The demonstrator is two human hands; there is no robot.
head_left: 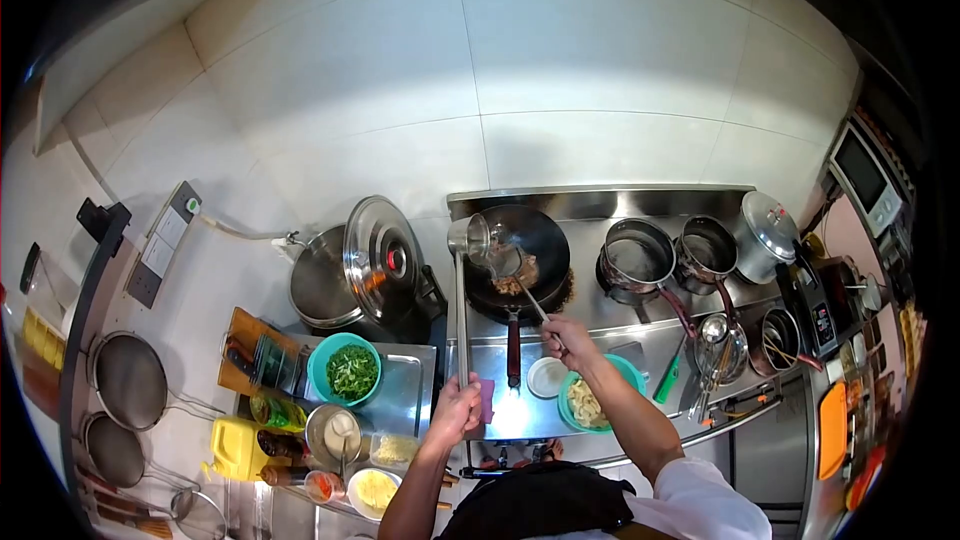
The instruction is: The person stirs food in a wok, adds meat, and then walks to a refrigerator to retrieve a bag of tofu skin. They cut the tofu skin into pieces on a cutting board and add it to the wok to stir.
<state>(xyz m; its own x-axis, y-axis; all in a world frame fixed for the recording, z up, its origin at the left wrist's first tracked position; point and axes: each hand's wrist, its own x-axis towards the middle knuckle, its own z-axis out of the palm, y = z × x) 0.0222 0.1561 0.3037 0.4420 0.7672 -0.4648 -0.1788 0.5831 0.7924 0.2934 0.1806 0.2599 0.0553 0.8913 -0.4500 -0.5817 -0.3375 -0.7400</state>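
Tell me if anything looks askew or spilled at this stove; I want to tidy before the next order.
One thing: the lid on the big pot left of the wok stands tilted, leaning on the rim rather than seated flat. No spill shows. The left hand grips a ladle, the right hand a spatula.

Bench: stainless steel, stove built in.
Burners: black wok, two saucepans.
Bench front: white dish, teal bowl.
Left section: metal tray, stockpot.
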